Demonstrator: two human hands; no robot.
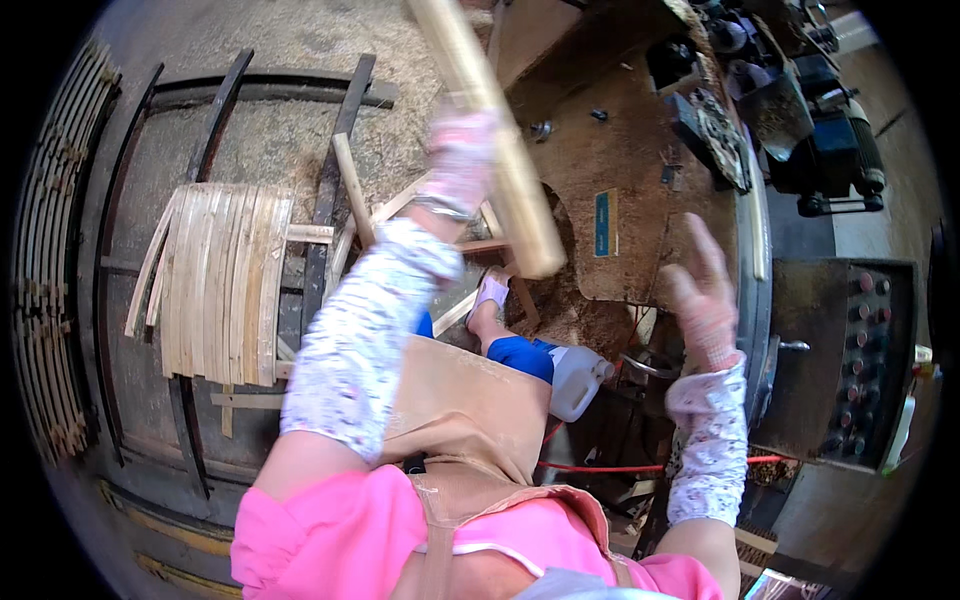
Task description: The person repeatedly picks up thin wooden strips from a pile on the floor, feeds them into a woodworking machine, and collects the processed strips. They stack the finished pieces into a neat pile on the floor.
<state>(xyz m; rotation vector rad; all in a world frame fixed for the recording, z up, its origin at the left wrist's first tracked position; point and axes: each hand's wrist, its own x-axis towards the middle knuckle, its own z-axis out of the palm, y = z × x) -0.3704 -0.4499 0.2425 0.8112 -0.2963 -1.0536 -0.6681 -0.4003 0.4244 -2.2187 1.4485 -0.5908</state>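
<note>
Raised in front of me, my left hand [460, 155] is closed on a pale wooden bar [505, 175], which slants from the top edge of the picture down toward my knees. Hand and bar are both smeared by motion. My right hand [708, 310] holds nothing; its fingers are spread beside the edge of a dusty brown machine table [650, 150]. Both hands wear thin gloves, and patterned sleeves cover my forearms. Just right of that hand, a narrow wooden strip [757, 220] lies along the machine's metal edge.
On a dark metal rack at left lies a row of pale wooden slats [220, 285]. More slats [55, 270] are stacked at the far left. Motors [825, 140] and a button panel [862, 365] stand at right. A white plastic jug [578, 385] sits below the machine, near a red hose [610, 468].
</note>
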